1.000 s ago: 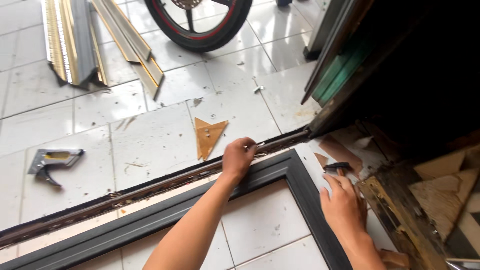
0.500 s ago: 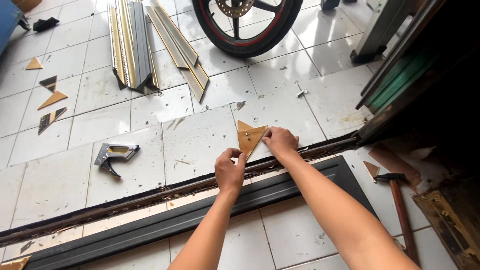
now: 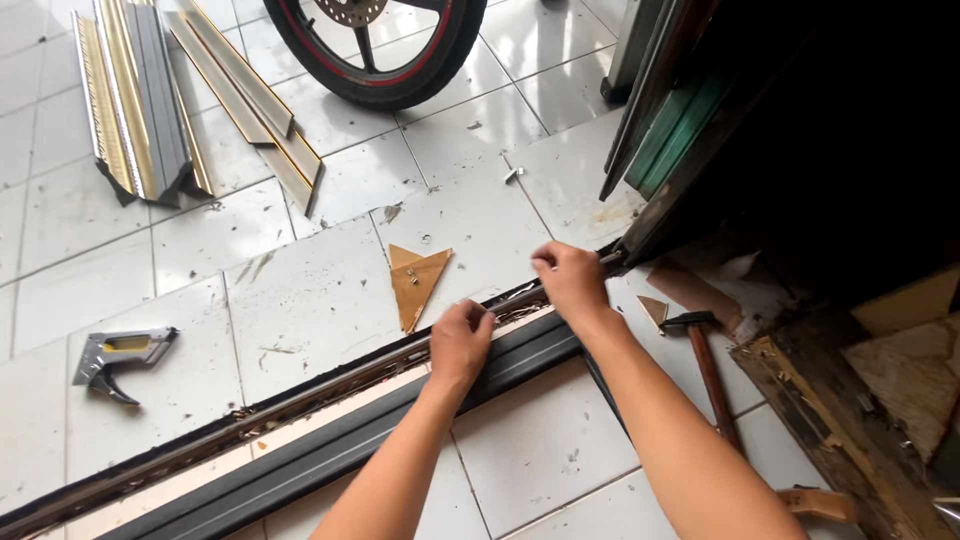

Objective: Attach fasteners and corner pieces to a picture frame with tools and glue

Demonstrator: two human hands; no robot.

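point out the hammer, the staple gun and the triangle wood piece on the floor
hammer (image 3: 712, 380): head view, on the wooden handle just below the dark head
staple gun (image 3: 120, 352): head view, on the grey metal body
triangle wood piece (image 3: 418, 280): head view, on the middle of its flat brown face

Two bare forearms reaching forward, both hands curled and pressed down side by side.

The left hand (image 3: 460, 338) sits nearer the body, knuckles up, fingers bent under and thumb tucked toward the palm, wrist straight in line with a forearm that rises from the bottom edge. The right hand (image 3: 568, 280) lies just ahead and to the right, well clear of the left, fingers folded in a loose fist, its forearm coming in slantwise from the lower right corner.
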